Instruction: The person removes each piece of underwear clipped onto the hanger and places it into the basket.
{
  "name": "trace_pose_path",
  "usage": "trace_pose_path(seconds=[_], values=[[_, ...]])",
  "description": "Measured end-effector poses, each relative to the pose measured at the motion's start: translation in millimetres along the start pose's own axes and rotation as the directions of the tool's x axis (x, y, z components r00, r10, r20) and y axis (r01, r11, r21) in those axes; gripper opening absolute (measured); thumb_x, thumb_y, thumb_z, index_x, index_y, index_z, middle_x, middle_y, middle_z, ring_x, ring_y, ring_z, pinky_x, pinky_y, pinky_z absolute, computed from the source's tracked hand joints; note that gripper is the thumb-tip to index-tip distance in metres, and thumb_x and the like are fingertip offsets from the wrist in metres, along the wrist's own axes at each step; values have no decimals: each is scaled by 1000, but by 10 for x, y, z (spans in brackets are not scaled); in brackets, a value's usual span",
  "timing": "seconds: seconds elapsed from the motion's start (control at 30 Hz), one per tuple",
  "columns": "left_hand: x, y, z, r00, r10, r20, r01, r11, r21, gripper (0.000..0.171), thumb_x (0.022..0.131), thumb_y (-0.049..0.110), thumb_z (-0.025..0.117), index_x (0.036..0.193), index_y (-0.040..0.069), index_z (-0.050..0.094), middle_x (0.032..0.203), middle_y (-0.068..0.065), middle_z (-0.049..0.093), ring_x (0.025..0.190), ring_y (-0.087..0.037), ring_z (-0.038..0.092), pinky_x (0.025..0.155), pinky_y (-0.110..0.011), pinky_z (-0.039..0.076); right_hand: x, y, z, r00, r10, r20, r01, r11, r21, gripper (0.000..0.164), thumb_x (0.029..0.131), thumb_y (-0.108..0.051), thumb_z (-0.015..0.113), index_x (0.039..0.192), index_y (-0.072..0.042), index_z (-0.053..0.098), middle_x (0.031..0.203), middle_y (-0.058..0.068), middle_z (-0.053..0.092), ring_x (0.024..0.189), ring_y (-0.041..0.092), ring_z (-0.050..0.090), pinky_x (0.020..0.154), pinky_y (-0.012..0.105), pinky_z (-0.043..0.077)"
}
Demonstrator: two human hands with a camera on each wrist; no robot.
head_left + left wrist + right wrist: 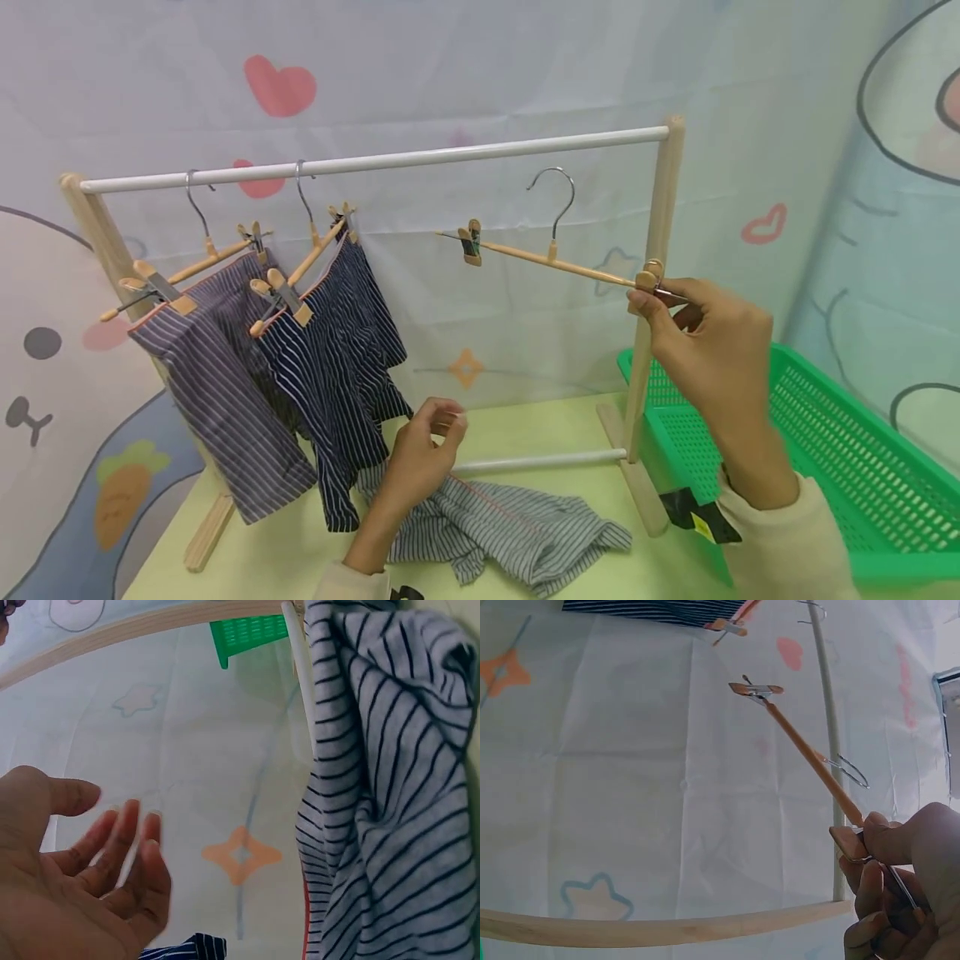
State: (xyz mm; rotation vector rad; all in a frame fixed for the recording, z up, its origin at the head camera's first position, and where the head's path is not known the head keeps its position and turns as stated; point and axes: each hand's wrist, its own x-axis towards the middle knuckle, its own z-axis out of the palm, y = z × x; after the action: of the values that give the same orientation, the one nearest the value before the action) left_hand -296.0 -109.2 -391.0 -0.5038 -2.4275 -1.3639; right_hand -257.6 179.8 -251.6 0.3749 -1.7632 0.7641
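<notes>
My right hand (pixel 712 358) pinches the clip at the right end of a wooden clip hanger (pixel 577 267), seen also in the right wrist view at the hanger bar (pixel 810 759). The hanger's hook stands below the rack's top rail, apart from it, and its far clip (pixel 470 242) grips no cloth. Low in front of the rack, my left hand (pixel 423 454) holds nothing; its fingers are loosely bent in the left wrist view. Beneath it, grey striped shorts (pixel 517 525) lie crumpled on the table. Navy striped shorts (pixel 337 333) and purple-grey striped shorts (pixel 232 383) hang clipped on two other hangers.
A white-railed wooden rack (pixel 450 155) stands on the pale green table (pixel 555 425). To its right is a green plastic basket (pixel 840 450). Behind hangs a printed cloth backdrop (pixel 420 75). The rack's right post (pixel 663 200) is close to my right hand.
</notes>
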Motion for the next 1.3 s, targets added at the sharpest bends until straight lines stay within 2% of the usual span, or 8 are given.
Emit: trace_pose_path(seconds=[0.2, 0.43, 0.67, 0.8, 0.9, 1.03, 1.13, 1.3], values=[[-19, -62, -42, 997, 3, 80, -14, 990, 143, 21, 97, 24, 52, 115, 14, 56, 105, -7, 64, 95, -22, 58, 76, -45, 51, 120, -25, -32, 1000, 5, 14, -4, 999, -36, 18, 82, -20, 73, 92, -5, 76, 72, 11, 73, 52, -16, 46, 45, 6, 35], [-41, -96, -55, 976, 3, 216, -49, 976, 211, 26, 96, 24, 53, 117, 8, 57, 114, -15, 60, 104, -34, 54, 83, -57, 46, 276, -54, -33, 999, 26, 23, -25, 999, -48, 20, 83, -24, 71, 94, -8, 76, 72, 9, 73, 51, -17, 47, 43, 7, 33], [-39, -89, -88, 979, -19, 201, -34, 966, 256, 27, 95, 25, 55, 118, 10, 55, 116, -15, 58, 102, -34, 55, 78, -52, 49, 437, -95, 2, 996, 75, 48, -71, 995, -66, 24, 84, -29, 69, 93, -9, 76, 73, 10, 73, 50, -16, 46, 44, 10, 34], [-31, -65, -101, 979, -14, 203, -41, 963, 267, 28, 95, 25, 56, 118, 9, 55, 116, -15, 58, 101, -33, 56, 77, -57, 48, 518, -106, 21, 995, 86, 51, -82, 993, -87, 26, 85, -31, 68, 94, -8, 76, 73, 10, 73, 50, -19, 44, 46, 17, 38], [-28, -47, -101, 979, -16, 204, -41, 962, 272, 30, 94, 26, 56, 120, 9, 53, 116, -14, 58, 102, -33, 56, 78, -63, 44, 551, -106, 33, 995, 84, 59, -79, 994, -79, 25, 85, -29, 68, 91, -6, 76, 72, 12, 73, 49, -18, 44, 59, 26, 44], [-32, -33, -91, 980, -22, 196, -32, 963, 268, 33, 95, 26, 55, 123, 9, 51, 117, -15, 58, 103, -33, 55, 78, -58, 47, 554, -109, 65, 991, 96, 91, -90, 993, -72, 24, 85, -29, 68, 90, -7, 77, 74, 11, 73, 52, -3, 55, 61, 20, 45], [-43, -21, -85, 981, -34, 192, -18, 965, 263, 35, 95, 26, 55, 125, 10, 49, 118, -15, 57, 103, -32, 55, 76, -51, 50, 532, -114, 93, 988, 104, 118, -95, 992, -77, 25, 85, -30, 67, 90, -8, 77, 75, 10, 73, 56, 12, 61, 51, 12, 41], [-47, -6, -61, 978, -37, 203, -14, 969, 246, 40, 95, 28, 55, 129, 11, 45, 120, -14, 56, 105, -32, 54, 76, -51, 49, 488, -112, 113, 987, 94, 132, -82, 992, -93, 25, 85, -29, 68, 87, -5, 77, 72, 11, 73, 55, 17, 62, 49, 17, 42]])
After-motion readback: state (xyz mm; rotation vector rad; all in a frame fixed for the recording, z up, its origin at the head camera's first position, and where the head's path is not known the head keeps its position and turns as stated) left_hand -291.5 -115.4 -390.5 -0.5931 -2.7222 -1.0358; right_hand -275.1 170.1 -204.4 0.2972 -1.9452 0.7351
